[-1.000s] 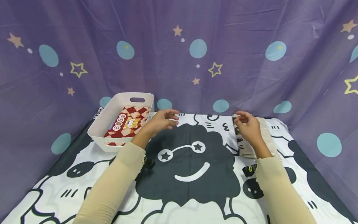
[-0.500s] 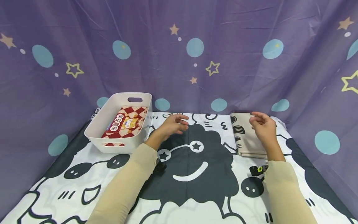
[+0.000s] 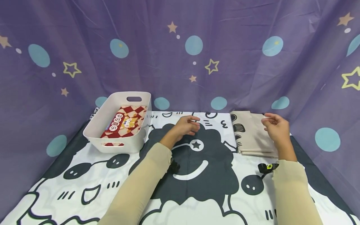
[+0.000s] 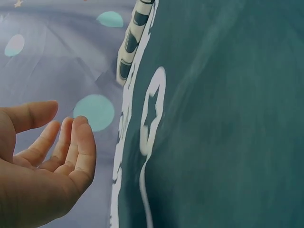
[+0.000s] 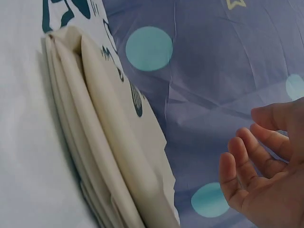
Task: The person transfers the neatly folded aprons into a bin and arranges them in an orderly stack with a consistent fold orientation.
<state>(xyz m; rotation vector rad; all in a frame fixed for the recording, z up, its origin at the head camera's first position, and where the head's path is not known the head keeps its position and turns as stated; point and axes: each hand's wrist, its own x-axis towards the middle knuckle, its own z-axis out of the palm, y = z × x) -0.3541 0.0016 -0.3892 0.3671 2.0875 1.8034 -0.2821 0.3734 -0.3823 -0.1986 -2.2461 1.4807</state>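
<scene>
A folded beige cloth [image 3: 253, 134] with dark printed shapes lies at the back right of the table; its stacked layers show in the right wrist view. My right hand [image 3: 277, 128] hovers over the cloth's right side, fingers loosely bent and holding nothing. Over the dark cloud print in the middle, my left hand [image 3: 184, 126] is raised with relaxed fingers and nothing in them. In the left wrist view that hand [image 4: 52, 166] has its thumb and fingers apart. A white plastic basket [image 3: 90, 134] at the back left contains a red-and-cream checked packet [image 3: 126, 123] with a cartoon animal.
A black-and-white cartoon tablecloth [image 3: 197, 212] covers the table. Behind it hangs a purple curtain [image 3: 168, 56] with stars and blue dots, reaching round both sides. Small black devices sit at both wrists, the right one [image 3: 265, 168] with a yellow mark.
Both hands have moved to the right. The right hand has passed across the folded cloth to its right side, uncovering its printed part; the left hand has left the basket's side.
</scene>
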